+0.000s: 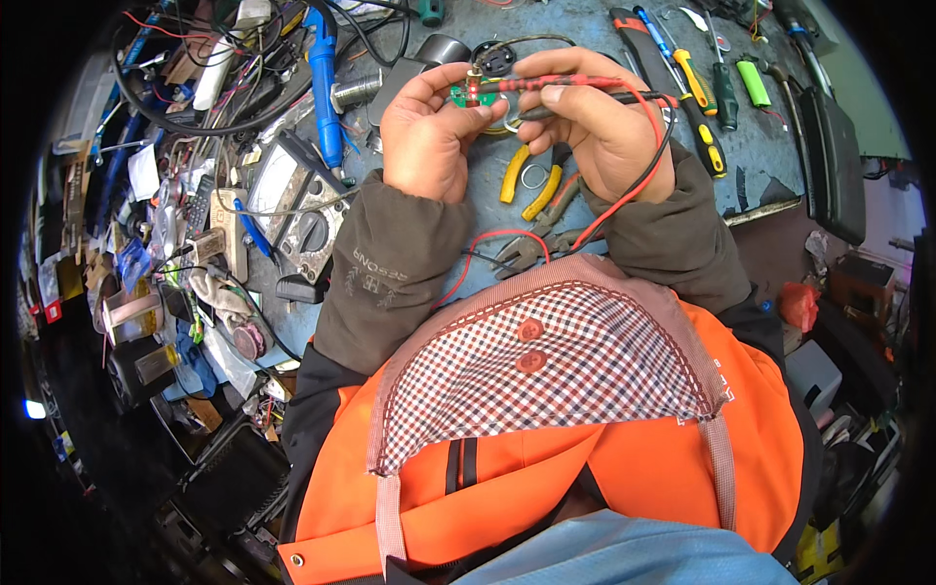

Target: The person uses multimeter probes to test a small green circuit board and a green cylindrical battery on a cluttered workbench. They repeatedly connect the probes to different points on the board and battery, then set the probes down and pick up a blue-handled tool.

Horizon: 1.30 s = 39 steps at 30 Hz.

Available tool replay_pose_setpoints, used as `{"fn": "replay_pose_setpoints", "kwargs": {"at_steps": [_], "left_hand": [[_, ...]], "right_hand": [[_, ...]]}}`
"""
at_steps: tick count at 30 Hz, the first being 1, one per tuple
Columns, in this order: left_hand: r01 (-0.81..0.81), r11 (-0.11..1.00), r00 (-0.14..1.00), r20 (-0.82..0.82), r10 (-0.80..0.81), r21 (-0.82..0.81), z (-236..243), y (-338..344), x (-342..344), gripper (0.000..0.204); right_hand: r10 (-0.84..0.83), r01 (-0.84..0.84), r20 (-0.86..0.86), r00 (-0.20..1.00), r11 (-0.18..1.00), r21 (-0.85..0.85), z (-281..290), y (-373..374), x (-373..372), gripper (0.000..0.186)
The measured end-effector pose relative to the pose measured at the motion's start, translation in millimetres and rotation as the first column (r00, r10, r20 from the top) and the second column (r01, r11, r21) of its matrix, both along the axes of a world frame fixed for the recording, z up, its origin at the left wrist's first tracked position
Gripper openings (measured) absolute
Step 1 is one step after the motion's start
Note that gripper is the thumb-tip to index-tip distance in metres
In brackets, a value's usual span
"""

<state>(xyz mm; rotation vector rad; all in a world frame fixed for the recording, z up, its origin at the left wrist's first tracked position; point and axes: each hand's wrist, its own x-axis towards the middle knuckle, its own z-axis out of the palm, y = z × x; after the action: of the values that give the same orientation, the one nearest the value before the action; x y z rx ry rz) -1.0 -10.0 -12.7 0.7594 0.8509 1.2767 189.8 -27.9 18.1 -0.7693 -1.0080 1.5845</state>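
My left hand (429, 136) pinches a small green circuit board (460, 96) with an upright metal part (474, 78), near the top centre. My right hand (595, 122) is closed around a red test probe (526, 84) and a black test probe (534, 113), their tips at the board; exact contact is too small to tell. Their red and black leads run down across my wrist. Below my hands lie yellow-handled pliers (544, 195) and other pliers (531, 249). Part of the board is hidden by my fingers.
A cluttered bench (760, 156) holds a blue tool (325, 97), an analog multimeter (312, 224), several screwdrivers (694, 80) and a green cylinder (753, 84). Tangled cables and small parts crowd the left side (166, 244). A black case (834, 166) stands at the right edge.
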Motion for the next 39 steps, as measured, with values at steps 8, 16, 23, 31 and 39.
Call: {"fn": "replay_pose_setpoints", "kwargs": {"at_steps": [8, 16, 23, 31, 39], "left_hand": [[-0.040, 0.999, 0.997, 0.065, 0.042, -0.018, -4.6, -0.6, 2.2, 0.043], [0.007, 0.999, 0.997, 0.077, -0.011, 0.047, -8.9, -1.8, 1.4, 0.044], [0.009, 0.995, 0.996, 0.090, -0.017, 0.096, -12.0, -2.8, 1.5, 0.042], [-0.006, 0.999, 0.995, 0.103, 0.002, 0.043, -9.5, -3.4, 2.7, 0.044], [-0.013, 0.999, 0.994, 0.106, 0.007, 0.051, -10.2, -2.7, 2.6, 0.044]], "right_hand": [[-0.222, 0.211, 0.137, 0.965, 0.973, 0.092, -9.0, 1.3, -16.4, 0.024], [-0.298, 0.267, 0.163, 0.940, 0.945, 0.187, -13.8, 2.8, -27.8, 0.018], [-0.293, 0.258, 0.161, 0.943, 0.944, 0.205, -16.3, 2.7, -27.6, 0.019], [-0.280, 0.255, 0.158, 0.947, 0.953, 0.163, -14.0, 2.7, -26.9, 0.019], [-0.272, 0.245, 0.158, 0.949, 0.954, 0.172, -15.6, 2.7, -27.2, 0.019]]}}
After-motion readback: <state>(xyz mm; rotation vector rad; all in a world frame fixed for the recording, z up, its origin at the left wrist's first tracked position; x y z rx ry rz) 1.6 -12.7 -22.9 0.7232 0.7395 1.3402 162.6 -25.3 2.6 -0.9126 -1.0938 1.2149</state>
